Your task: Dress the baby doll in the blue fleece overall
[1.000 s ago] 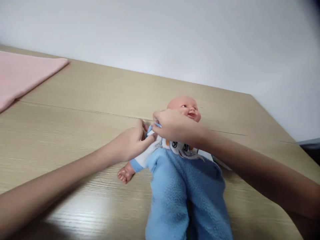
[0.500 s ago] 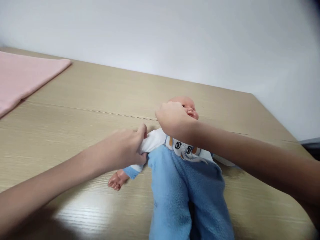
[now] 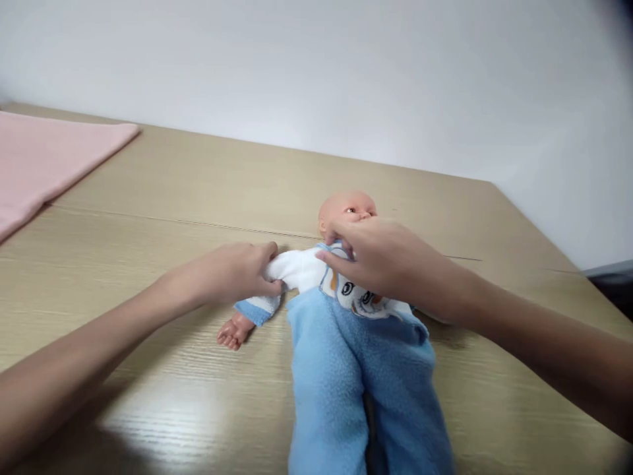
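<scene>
A baby doll (image 3: 349,204) lies on its back, its head pointing away from me. It wears a white shirt (image 3: 307,269) with blue cuffs and a printed animal face, and fuzzy light-blue trousers (image 3: 326,376). My left hand (image 3: 247,269) is closed around the sleeve of the doll's arm on the left; the doll's hand (image 3: 236,331) sticks out of the cuff below. Across the doll's chest and chin reaches my right hand (image 3: 380,254), fingers curled and thumb at the shirt's collar and shoulder. It covers the mouth and part of the chest.
The doll rests on a light wood table (image 3: 163,171) with a seam across it. A folded pink cloth (image 3: 54,158) lies at the far left. Behind the table stands a pale wall (image 3: 306,72). Something dark (image 3: 613,290) shows past the right edge.
My right hand has come down from beside the doll's head to the collar, uncovering more of the head. My left hand and the sleeve have shifted slightly up and left.
</scene>
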Motion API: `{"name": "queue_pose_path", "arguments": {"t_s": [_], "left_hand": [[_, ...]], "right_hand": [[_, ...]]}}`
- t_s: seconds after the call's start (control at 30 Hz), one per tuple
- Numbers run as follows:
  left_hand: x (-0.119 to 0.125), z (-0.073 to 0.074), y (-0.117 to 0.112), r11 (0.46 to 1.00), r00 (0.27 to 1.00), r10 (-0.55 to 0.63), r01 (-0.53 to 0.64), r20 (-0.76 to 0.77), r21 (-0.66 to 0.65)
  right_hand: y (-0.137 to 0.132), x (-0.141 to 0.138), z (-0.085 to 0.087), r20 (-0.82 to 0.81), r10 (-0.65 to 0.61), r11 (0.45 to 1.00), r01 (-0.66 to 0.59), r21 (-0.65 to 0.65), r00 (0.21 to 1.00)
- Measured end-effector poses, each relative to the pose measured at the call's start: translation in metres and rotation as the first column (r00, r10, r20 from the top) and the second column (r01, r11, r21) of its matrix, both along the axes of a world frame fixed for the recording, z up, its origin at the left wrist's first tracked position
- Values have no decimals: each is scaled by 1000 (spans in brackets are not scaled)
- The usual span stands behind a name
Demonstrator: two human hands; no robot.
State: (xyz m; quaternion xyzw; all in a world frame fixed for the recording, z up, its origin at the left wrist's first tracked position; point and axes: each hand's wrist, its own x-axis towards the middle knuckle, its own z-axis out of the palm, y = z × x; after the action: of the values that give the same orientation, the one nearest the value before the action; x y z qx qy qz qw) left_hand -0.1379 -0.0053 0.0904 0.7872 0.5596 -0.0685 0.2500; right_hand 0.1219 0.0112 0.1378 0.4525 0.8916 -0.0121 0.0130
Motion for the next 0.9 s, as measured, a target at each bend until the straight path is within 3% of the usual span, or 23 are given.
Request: {"name": "queue_pose_path", "arguments": {"t_s": [0.13,0.27,0.33,0.43,0.53,0.63,0.73,0.8,0.9], "left_hand": [[0,0,3,999,1000,-1,2,19,-55],[-2,-1,5,996,1000,16,-15,18,-89],[-6,0,3,996,999,36,-35,8,-88],[-11,7,-4,999,998,47,-47,35,1],[0,21,-17,980,992,64,-83,108,182],[40,35,-30,942,975,-35,-42,221,334],[98,40,-34,901,930,-271,154,248,405],[135,37,-30,863,896,-396,288,202,415],[171,27,-18,806,860,-501,426,91,410]], "right_hand": [[-18,52,-12,-236,-137,974,87,-209,962],[-29,107,-28,-408,-271,890,65,-451,872],[-35,131,-39,-463,-312,865,45,-501,830],[-46,156,-59,-550,-255,917,19,-398,795],[-57,168,-78,-614,-74,978,-63,-199,786],[-65,175,-93,-608,109,994,-84,70,786],[-66,189,-103,-552,194,952,-20,304,811],[-63,204,-108,-538,182,952,-10,307,823],[-56,232,-111,-542,153,981,-62,184,827]]}}
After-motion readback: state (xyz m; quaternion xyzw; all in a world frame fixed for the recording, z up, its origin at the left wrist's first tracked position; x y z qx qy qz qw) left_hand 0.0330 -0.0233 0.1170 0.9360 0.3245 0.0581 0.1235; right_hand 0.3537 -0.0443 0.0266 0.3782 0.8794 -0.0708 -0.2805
